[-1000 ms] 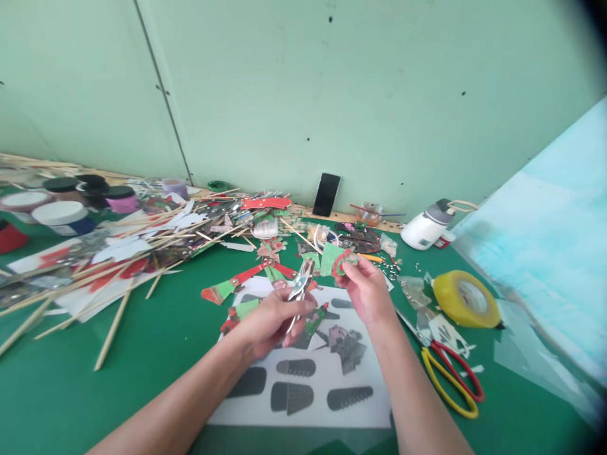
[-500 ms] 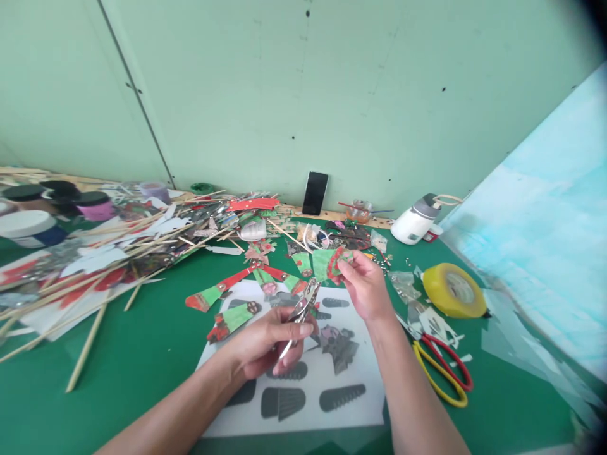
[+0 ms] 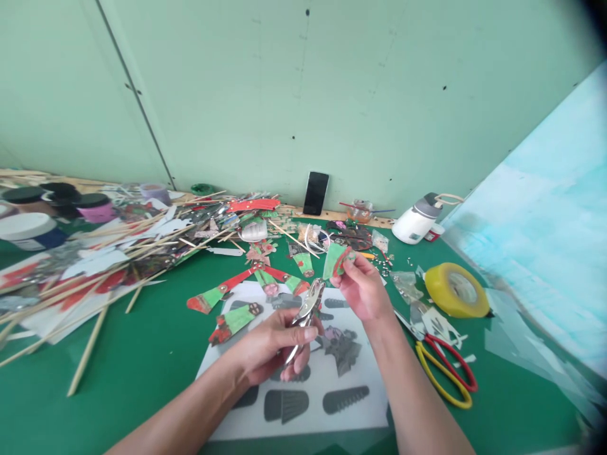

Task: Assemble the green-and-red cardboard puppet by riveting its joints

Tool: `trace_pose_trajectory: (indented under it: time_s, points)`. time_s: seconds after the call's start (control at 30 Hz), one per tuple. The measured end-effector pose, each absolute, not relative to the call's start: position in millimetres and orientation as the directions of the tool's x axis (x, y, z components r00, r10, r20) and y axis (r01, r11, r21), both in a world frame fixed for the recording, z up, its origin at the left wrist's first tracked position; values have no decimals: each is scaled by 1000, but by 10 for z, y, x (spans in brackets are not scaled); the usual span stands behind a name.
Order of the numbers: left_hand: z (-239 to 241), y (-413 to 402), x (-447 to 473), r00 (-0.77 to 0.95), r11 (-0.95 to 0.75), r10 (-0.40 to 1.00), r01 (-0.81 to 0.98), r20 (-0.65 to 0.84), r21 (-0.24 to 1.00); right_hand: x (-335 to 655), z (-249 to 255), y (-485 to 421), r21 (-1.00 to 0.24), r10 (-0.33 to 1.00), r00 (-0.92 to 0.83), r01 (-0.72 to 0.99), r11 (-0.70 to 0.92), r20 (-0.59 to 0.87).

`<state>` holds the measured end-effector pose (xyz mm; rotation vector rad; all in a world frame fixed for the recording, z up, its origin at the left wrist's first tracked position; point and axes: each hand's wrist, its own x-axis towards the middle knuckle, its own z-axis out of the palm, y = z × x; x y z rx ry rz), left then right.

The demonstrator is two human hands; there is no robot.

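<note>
While the left hand (image 3: 279,344) holds the silver plier-like tool (image 3: 306,308): its fingers are wrapped around it, at the frame's centre.
Right hand (image 3: 365,287): fingers pinched on the green-and-red piece (image 3: 334,260), just right of centre.
Sheet (image 3: 336,426) below: printed with dark shapes, lower centre, on the green tabletop (image 3: 137,373).
Step in hand: seemingly lining up piece and tool, which look just apart.
Next move: probably calls for a steady pinch, the piece's edge facing the tool's upper end.
</note>
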<state>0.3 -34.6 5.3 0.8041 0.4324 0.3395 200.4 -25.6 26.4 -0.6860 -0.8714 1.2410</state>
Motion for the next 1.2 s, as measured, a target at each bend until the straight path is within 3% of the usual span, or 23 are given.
trace_pose_trajectory:
  time_s: [0.47,1.2]
  points:
    - [143,-389,16,844,583,486,-118,-228,804,1930,217,-224,-772,982,132,-607,188,136]
    - [129,-383,-4,822,542,538,-165,-189,824,1830,236,-289,-842,992,37,-525,125,124]
